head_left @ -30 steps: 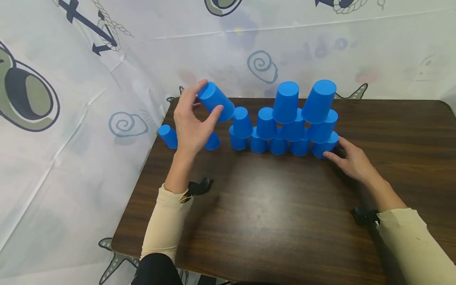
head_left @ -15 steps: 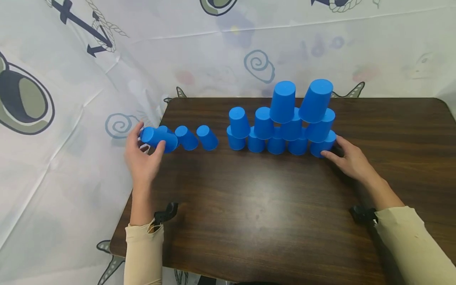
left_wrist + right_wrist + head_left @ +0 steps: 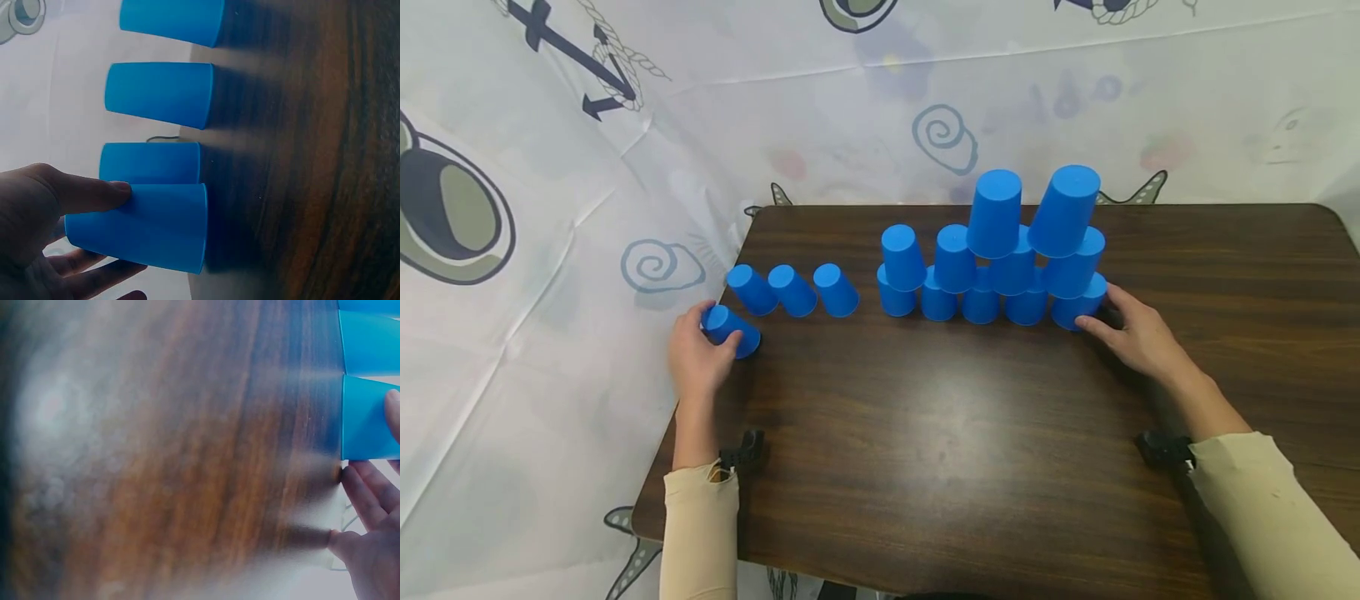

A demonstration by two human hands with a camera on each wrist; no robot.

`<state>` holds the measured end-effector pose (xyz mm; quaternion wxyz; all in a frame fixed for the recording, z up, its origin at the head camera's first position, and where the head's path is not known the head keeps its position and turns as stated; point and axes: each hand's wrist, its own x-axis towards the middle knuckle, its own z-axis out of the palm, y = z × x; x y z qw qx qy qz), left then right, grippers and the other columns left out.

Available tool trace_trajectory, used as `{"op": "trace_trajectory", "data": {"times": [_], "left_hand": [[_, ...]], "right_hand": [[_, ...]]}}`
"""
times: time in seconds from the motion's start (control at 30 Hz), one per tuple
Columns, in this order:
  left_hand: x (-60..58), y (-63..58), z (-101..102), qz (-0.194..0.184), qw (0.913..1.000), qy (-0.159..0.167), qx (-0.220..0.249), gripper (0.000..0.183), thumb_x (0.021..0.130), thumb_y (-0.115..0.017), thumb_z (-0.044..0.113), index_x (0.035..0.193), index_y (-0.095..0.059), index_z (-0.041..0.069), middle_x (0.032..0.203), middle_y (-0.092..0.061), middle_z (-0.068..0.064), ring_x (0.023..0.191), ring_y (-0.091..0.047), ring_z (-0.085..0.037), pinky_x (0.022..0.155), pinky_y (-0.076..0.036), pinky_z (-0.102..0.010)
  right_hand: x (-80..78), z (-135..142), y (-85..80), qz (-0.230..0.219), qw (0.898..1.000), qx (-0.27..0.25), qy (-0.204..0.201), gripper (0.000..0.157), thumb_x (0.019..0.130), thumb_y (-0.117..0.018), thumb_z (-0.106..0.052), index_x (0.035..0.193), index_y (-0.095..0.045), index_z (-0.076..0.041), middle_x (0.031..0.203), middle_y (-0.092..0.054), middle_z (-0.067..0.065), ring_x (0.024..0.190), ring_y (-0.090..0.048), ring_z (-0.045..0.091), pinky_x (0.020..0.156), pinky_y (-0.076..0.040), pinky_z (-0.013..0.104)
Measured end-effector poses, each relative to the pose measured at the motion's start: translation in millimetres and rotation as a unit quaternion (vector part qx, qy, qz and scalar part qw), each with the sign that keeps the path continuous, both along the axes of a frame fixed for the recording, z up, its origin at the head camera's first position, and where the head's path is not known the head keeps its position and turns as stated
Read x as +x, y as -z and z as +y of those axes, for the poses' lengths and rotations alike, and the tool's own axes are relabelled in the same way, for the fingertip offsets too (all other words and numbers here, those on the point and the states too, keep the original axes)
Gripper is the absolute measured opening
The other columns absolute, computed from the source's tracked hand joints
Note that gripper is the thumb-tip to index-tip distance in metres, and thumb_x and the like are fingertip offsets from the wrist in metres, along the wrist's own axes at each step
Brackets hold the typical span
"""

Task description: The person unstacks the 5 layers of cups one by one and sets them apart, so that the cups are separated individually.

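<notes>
- The left hand (image 3: 700, 354) pinches a blue cup (image 3: 734, 332) between the thumb and the opposite fingers; the cup is upside down, narrow end up.
- In the left wrist view the thumb (image 3: 94, 195) lies along one side of this cup, while the other fingers, slightly spread, show past its opposite side.
- The cup's wide rim points down at the table; whether it touches the wood I cannot tell.
- Just behind the held cup stands a row of three cups (image 3: 792, 292), also upside down.
- The right hand (image 3: 1138, 333) holds the right end cup (image 3: 1081, 302) in the bottom tier of a stack (image 3: 1013, 265), thumb on the near side and fingers round the right side.
- In the right wrist view one finger (image 3: 347, 545) stands apart from that cup, near the table.
- The stack rises in tiers of five, four and two inverted cups, the upper pair toward its right end.
- The table (image 3: 955, 467) is dark, wood-grained and glossy, with a pale glare before the stack.
- Pale sheeting (image 3: 760, 117) hangs behind and to the left, printed with an anchor (image 3: 571, 50) and a spiral shell (image 3: 662, 267).
- Cream sleeves (image 3: 702, 533) cover both forearms.
</notes>
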<state>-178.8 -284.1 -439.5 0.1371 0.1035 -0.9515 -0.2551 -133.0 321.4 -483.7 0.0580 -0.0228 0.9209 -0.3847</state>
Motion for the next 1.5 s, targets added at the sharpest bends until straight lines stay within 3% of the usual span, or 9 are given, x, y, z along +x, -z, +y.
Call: {"op": "trace_trajectory", "data": {"times": [0.57, 0.8, 0.93, 1.03, 1.1, 1.17, 1.3, 1.4, 1.5], "left_hand": [[-10.1, 9.4, -3.9, -0.011, 0.9997, -0.006, 0.022, 0.067, 0.088, -0.075, 0.023, 0.145, -0.043, 0.011, 0.14, -0.048, -0.02, 0.13, -0.044, -0.041, 0.106, -0.032, -0.061], [-2.6, 7.3, -2.4, -0.013, 0.999, -0.009, 0.041, 0.081, 0.088, -0.074, 0.026, 0.154, -0.029, 0.018, 0.145, -0.04, -0.021, 0.131, -0.043, -0.039, 0.105, -0.036, -0.059], [5.5, -2.2, 2.6, 0.018, 0.999, -0.009, 0.041, 0.087, 0.086, -0.075, 0.026, 0.156, -0.023, 0.019, 0.147, -0.035, -0.02, 0.134, -0.039, -0.037, 0.106, -0.036, -0.057], [9.8, -12.8, 12.2, 0.084, 0.9963, -0.008, 0.018, 0.086, 0.085, -0.076, 0.024, 0.155, -0.026, 0.018, 0.142, -0.036, -0.02, 0.132, -0.038, -0.033, 0.106, -0.037, -0.053], [11.2, -20.8, 22.2, 0.144, 0.9896, -0.004, -0.001, 0.081, 0.085, -0.075, 0.025, 0.153, -0.032, 0.019, 0.138, -0.04, -0.018, 0.129, -0.038, -0.029, 0.103, -0.04, -0.049], [10.6, -29.0, 35.4, 0.212, 0.9771, 0.008, -0.012, 0.072, 0.085, -0.074, 0.025, 0.148, -0.04, 0.018, 0.134, -0.044, -0.017, 0.127, -0.039, -0.025, 0.1, -0.041, -0.047], [8.1, -44.5, 72.2, 0.311, 0.9478, 0.071, -0.01, 0.061, 0.086, -0.071, 0.026, 0.142, -0.049, 0.015, 0.134, -0.048, -0.014, 0.126, -0.04, -0.022, 0.099, -0.039, -0.046], [7.2, -51.9, 106.8, 0.341, 0.9286, 0.145, -0.005, 0.059, 0.088, -0.069, 0.026, 0.142, -0.05, 0.013, 0.134, -0.049, -0.015, 0.125, -0.042, -0.025, 0.099, -0.037, -0.046], [6.4, -57.0, 144.1, 0.341, 0.9118, 0.229, 0.01, 0.058, 0.089, -0.067, 0.027, 0.142, -0.049, 0.011, 0.134, -0.05, -0.015, 0.123, -0.044, -0.027, 0.098, -0.038, -0.046]], "right_hand": [[-1.4, -0.2, 1.1, 0.001, 1.0, 0.004, 0.0, 0.079, 0.095, -0.057, -0.05, 0.154, -0.026, -0.007, 0.147, -0.037, 0.03, 0.135, -0.031, 0.053, 0.101, -0.025, 0.073], [-1.0, -0.9, 0.2, -0.003, 1.0, 0.007, 0.005, 0.082, 0.095, -0.057, -0.052, 0.155, -0.024, -0.007, 0.148, -0.036, 0.03, 0.135, -0.03, 0.053, 0.102, -0.024, 0.073], [-0.8, -1.2, -0.1, -0.006, 1.0, 0.007, 0.004, 0.082, 0.095, -0.057, -0.052, 0.155, -0.023, -0.007, 0.148, -0.035, 0.031, 0.135, -0.029, 0.053, 0.102, -0.024, 0.073], [-0.5, -1.2, -0.3, -0.005, 1.0, 0.006, 0.003, 0.081, 0.095, -0.057, -0.052, 0.154, -0.024, -0.007, 0.148, -0.035, 0.03, 0.135, -0.03, 0.053, 0.102, -0.025, 0.073], [-0.3, -1.2, -0.5, -0.004, 1.0, 0.005, 0.002, 0.081, 0.095, -0.057, -0.051, 0.154, -0.024, -0.007, 0.148, -0.035, 0.03, 0.135, -0.03, 0.053, 0.101, -0.025, 0.073], [0.0, -1.1, -0.8, -0.004, 1.0, 0.004, 0.002, 0.081, 0.095, -0.057, -0.051, 0.155, -0.024, -0.007, 0.149, -0.035, 0.03, 0.135, -0.03, 0.053, 0.101, -0.025, 0.073], [0.1, -1.3, -1.6, -0.007, 1.0, 0.003, 0.003, 0.081, 0.095, -0.057, -0.051, 0.155, -0.023, -0.008, 0.149, -0.034, 0.03, 0.136, -0.029, 0.053, 0.102, -0.025, 0.073], [-0.4, -2.1, -1.4, -0.008, 1.0, 0.003, 0.003, 0.081, 0.095, -0.057, -0.051, 0.155, -0.023, -0.008, 0.15, -0.034, 0.03, 0.136, -0.029, 0.053, 0.102, -0.025, 0.073], [-0.9, -1.9, -1.1, -0.008, 1.0, 0.004, 0.003, 0.082, 0.095, -0.057, -0.051, 0.155, -0.024, -0.008, 0.15, -0.034, 0.029, 0.136, -0.03, 0.053, 0.101, -0.026, 0.073]]}}
